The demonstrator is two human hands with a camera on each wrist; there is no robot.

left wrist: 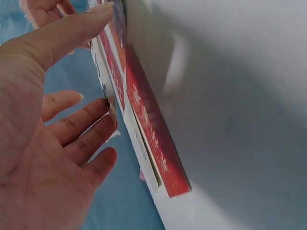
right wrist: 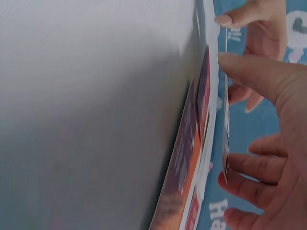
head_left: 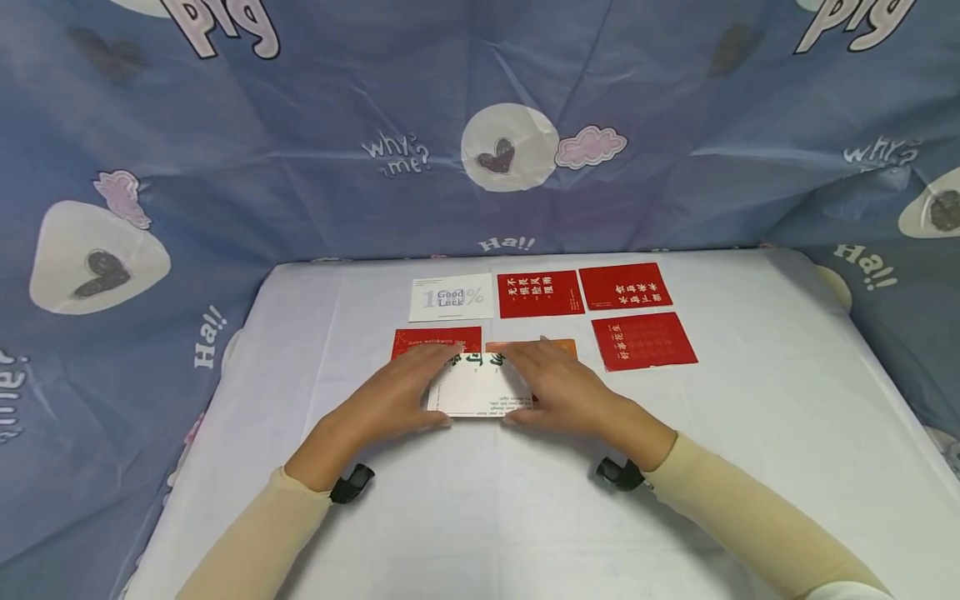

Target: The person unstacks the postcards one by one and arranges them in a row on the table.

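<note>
A white card (head_left: 477,385) with green characters and small print is held above the white table by its two ends. My left hand (head_left: 408,390) grips the left end, thumb at the near edge and fingertips at the far edge. The right end is gripped the same way by my right hand (head_left: 564,390). Both wrist views show the card nearly edge-on, raised off the table. Beyond it lie a red card (head_left: 435,336) and an orange card (head_left: 567,345), each partly hidden by the hands and the white card.
Along the back lie a white "Good Luck" card (head_left: 452,298), a red card with white characters (head_left: 540,293) and another red card (head_left: 626,286). A further red card (head_left: 644,341) lies at the right. Behind the table (head_left: 495,517) hangs a blue printed cloth (head_left: 337,200).
</note>
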